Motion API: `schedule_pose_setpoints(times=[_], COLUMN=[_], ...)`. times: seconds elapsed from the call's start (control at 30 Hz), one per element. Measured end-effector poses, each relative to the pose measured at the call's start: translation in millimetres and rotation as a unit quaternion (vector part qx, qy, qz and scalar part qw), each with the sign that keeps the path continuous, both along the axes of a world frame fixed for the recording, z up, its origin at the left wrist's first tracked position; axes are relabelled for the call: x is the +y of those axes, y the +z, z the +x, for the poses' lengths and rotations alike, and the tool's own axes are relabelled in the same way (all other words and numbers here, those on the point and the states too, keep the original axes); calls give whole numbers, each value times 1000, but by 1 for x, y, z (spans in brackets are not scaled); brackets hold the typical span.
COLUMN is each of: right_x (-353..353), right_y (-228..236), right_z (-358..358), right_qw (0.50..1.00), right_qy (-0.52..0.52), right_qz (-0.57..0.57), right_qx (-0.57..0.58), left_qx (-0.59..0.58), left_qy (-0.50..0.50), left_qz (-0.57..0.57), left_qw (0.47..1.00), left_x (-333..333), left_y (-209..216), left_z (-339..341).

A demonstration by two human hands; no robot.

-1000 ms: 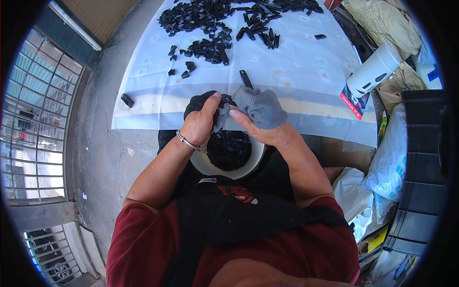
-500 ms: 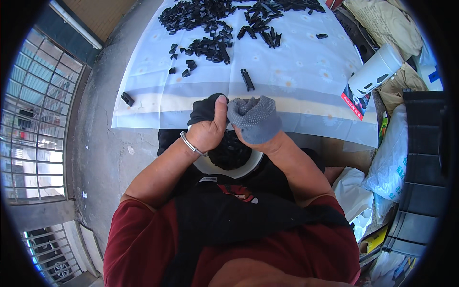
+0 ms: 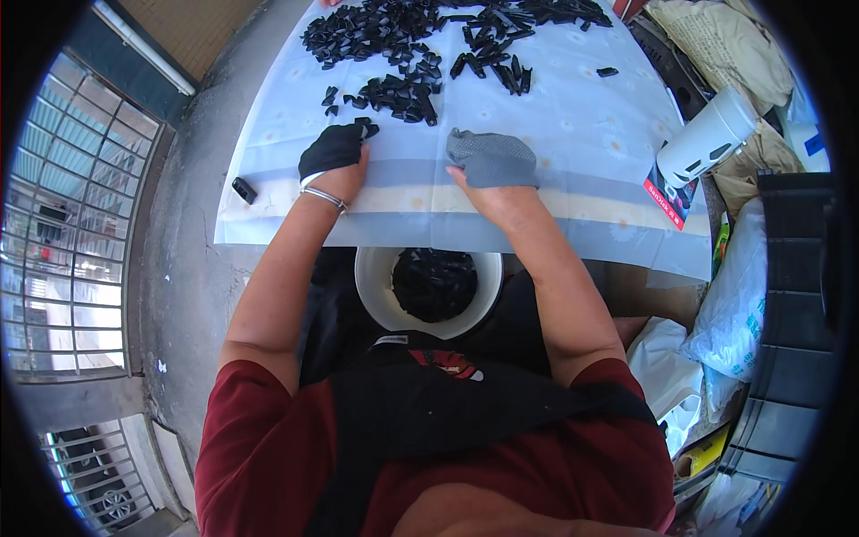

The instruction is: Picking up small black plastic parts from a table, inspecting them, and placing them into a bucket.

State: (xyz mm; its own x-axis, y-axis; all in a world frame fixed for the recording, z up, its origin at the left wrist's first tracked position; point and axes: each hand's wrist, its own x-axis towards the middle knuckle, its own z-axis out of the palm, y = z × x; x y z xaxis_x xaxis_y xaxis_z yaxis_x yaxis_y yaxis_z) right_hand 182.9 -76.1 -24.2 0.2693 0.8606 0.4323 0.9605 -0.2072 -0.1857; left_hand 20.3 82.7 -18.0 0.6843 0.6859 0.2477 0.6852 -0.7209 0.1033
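My left hand (image 3: 333, 152), in a black glove that leaves the thumb bare, reaches over the near left of the table. Its curled fingers close at a small black plastic piece (image 3: 367, 129), just short of the scattered pile. To the right, my right hand (image 3: 494, 161) rests low over the cloth in a grey dotted glove, fingers curled under. Whatever is beneath or inside it is hidden. Below the table edge, a white bucket (image 3: 365, 291) holds many black plastic pieces (image 3: 434, 285).
A heap of short black pieces (image 3: 367, 36) and longer black pieces (image 3: 492, 54) covers the far table. One black piece (image 3: 243, 190) lies at the left edge. A white cylinder (image 3: 707, 139) stands at right beside bags (image 3: 729, 295). Another person's hand (image 3: 329, 3) shows at the top.
My hands, together above the bucket before, have parted and moved forward onto the table. The right now covers the spot where a long black piece lay. The bucket has come into fuller view.
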Motion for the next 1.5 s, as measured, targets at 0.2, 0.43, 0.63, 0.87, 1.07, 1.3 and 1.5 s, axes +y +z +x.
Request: schedule_pose_setpoints(times=[0.2, 0.43, 0.63, 0.87, 1.07, 1.3, 1.5], right_x=[-20, -27, -32, -33, -31, -44, -45], right_y=[13, 21, 26, 34, 29, 28, 32], right_z=[19, -7, -26, -23, -47, -29, -30], right_qw=[993, 809, 860, 869, 892, 953, 961], right_qy=[-7, 98, 301, 327, 221, 189, 202], right_qz=[-57, 116, 21, -44, 91, 102, 89], right_qx=[105, 568, 411, 369, 384, 214, 165], left_qx=[-49, -201, -144, -166, -440, -371, -327], left_qy=[1, -83, -158, -285, -29, -87, -105], left_qz=[26, -257, -409, -480, -631, -576, -527], left_qw=[998, 942, 887, 813, 639, 723, 777], left_x=[6, -24, -68, -74, -110, -92, -93], left_y=[-11, 7, 50, 45, 10, 12, 19], left_z=[-8, -13, -12, -16, -15, -26, -24])
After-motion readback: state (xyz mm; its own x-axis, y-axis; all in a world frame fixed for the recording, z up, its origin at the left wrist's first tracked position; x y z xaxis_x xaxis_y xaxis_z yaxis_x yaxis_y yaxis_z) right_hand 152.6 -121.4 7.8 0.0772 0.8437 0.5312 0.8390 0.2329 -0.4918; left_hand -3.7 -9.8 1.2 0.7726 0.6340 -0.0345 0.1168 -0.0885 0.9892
